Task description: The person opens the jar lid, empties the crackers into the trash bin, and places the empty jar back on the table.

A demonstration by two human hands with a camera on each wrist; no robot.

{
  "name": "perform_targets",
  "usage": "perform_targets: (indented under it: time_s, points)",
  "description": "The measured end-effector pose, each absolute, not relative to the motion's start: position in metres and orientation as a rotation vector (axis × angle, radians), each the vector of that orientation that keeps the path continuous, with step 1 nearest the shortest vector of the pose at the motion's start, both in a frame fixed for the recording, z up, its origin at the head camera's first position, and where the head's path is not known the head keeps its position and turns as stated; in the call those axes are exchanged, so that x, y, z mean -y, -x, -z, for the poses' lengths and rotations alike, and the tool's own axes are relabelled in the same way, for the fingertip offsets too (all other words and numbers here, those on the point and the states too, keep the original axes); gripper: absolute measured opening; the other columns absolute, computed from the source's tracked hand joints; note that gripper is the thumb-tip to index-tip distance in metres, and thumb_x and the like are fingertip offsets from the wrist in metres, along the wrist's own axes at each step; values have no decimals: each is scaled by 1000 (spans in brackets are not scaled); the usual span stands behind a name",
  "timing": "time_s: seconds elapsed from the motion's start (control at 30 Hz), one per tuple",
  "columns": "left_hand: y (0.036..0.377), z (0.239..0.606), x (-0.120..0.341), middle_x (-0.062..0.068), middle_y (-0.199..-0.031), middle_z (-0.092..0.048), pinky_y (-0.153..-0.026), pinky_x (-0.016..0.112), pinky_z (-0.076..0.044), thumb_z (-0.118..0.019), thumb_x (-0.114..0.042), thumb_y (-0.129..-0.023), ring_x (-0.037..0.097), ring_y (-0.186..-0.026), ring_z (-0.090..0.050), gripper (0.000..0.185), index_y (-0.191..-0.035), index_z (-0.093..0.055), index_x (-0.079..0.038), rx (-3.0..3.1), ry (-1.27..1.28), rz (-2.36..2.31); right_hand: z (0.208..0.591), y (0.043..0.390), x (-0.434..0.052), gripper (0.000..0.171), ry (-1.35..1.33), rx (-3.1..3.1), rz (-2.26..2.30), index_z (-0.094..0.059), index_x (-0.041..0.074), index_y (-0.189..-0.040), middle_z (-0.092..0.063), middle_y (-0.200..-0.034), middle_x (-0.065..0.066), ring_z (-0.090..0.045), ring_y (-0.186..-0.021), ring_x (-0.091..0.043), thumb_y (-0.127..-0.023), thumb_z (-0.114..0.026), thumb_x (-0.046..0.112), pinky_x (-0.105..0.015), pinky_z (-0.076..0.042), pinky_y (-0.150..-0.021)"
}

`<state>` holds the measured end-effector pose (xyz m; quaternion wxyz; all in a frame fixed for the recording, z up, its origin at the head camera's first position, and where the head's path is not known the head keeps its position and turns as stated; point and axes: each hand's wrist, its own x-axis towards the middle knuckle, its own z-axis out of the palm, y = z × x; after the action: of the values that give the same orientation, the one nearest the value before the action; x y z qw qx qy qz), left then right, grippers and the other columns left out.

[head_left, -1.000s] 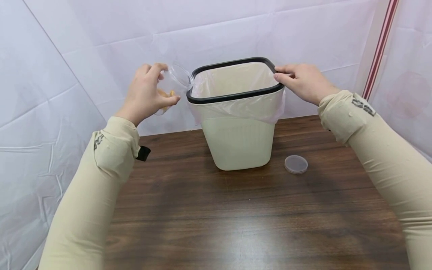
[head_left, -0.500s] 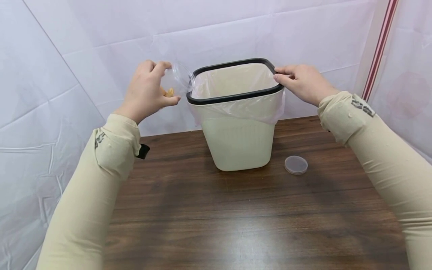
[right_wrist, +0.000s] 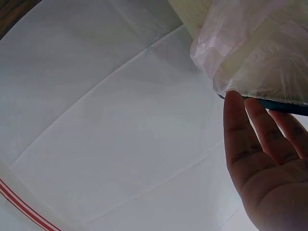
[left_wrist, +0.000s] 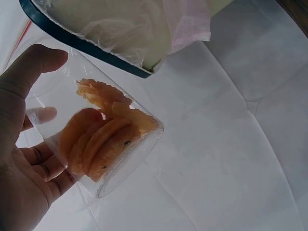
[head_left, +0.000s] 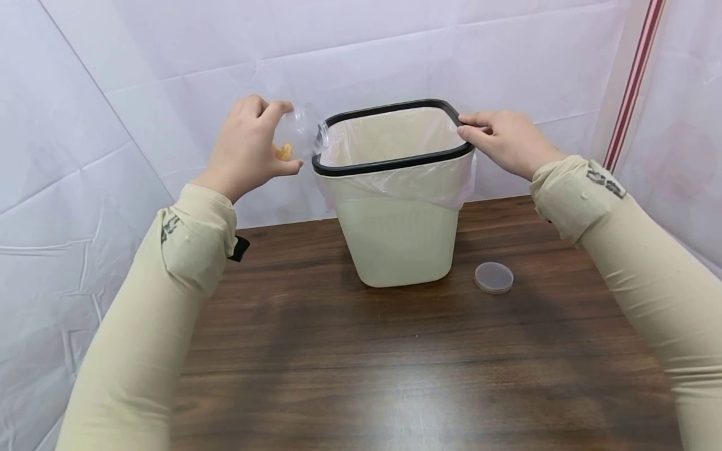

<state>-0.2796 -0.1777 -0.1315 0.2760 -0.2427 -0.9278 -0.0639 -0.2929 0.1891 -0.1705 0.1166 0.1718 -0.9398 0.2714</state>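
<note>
My left hand [head_left: 248, 147] grips a clear plastic container [head_left: 299, 133] that is tipped on its side, its mouth at the left edge of the bin's black rim [head_left: 389, 164]. Orange fruit slices [left_wrist: 103, 137] lie inside the container [left_wrist: 96, 139], partway toward its mouth. In the left wrist view my left hand [left_wrist: 24, 192] wraps the container from below, thumb on top. The cream bin [head_left: 400, 238] stands on the table with a thin plastic liner [head_left: 395, 181] folded over the rim. My right hand [head_left: 502, 141] rests straight fingers [right_wrist: 240, 125] against the rim's far right corner [right_wrist: 284, 106].
A round clear lid [head_left: 493, 277] lies flat on the dark wooden table [head_left: 395, 363], right of the bin's base. White sheeting [head_left: 113, 94] closes in the back and left. A red-striped post [head_left: 634, 81] stands at the back right.
My left hand has risen a little and tilted the container further toward the bin, and the orange slices have shifted inside it. My right hand has stayed on the rim.
</note>
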Motion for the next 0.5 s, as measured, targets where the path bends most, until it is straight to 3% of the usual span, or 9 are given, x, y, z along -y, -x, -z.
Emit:
perform_targets:
  time_s: [0.5]
  points:
    - [283,126,171,22,-108,-49,-92,49,-37,-79,-20,-70,37,-104,-45,70,-130,-50,-4,2451,731,59,171,292,-193,55,-500,2742,-802,-44,7,-143,-46,-144,-22,-49,-126,-43,-100,-36,40,-57,-40,-101]
